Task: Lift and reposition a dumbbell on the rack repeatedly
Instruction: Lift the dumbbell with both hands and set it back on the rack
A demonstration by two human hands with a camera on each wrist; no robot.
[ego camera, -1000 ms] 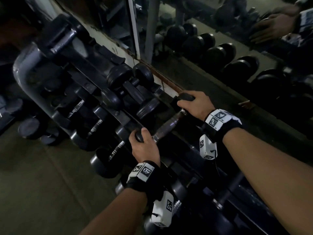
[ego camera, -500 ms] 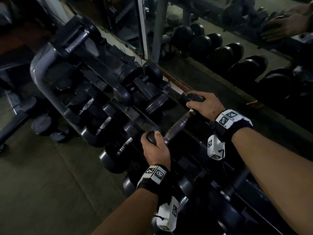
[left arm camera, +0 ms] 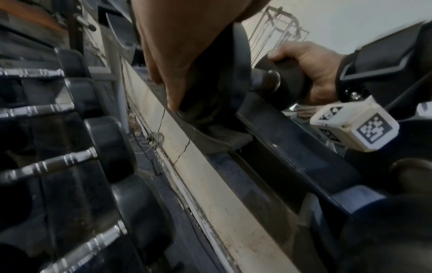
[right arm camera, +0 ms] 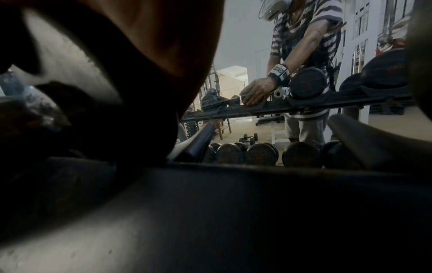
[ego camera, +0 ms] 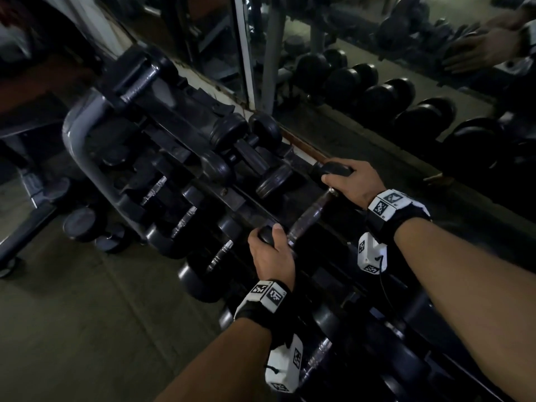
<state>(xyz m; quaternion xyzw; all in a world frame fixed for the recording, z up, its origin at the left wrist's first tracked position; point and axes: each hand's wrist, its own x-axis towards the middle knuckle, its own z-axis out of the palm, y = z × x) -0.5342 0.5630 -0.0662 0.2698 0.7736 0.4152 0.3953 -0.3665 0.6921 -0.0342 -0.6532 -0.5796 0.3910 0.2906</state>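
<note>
A black dumbbell with a dark worn handle [ego camera: 311,219] lies across the top tier of the rack [ego camera: 84,132]. My left hand [ego camera: 271,250] grips its near head from above, thumb over the top. My right hand [ego camera: 353,181] curls over its far head [ego camera: 333,169] beside the mirror. In the left wrist view my left hand's fingers [left arm camera: 173,64] wrap the near head [left arm camera: 222,73], which sits in a rack saddle [left arm camera: 222,140], and my right hand [left arm camera: 313,68] holds the far head [left arm camera: 290,77]. The right wrist view is mostly dark, with my right hand [right arm camera: 151,46] filling its top left.
Another black dumbbell [ego camera: 246,152] lies just left on the same tier. Several chrome-handled dumbbells [ego camera: 185,219] fill the lower tiers. A mirror [ego camera: 377,82] runs close behind the rack. Loose weights [ego camera: 79,227] lie on the floor at the left.
The head view has shifted a little. Both hands keep the same hold on the dumbbell's two heads, and the dumbbell has not visibly moved along the rack.
</note>
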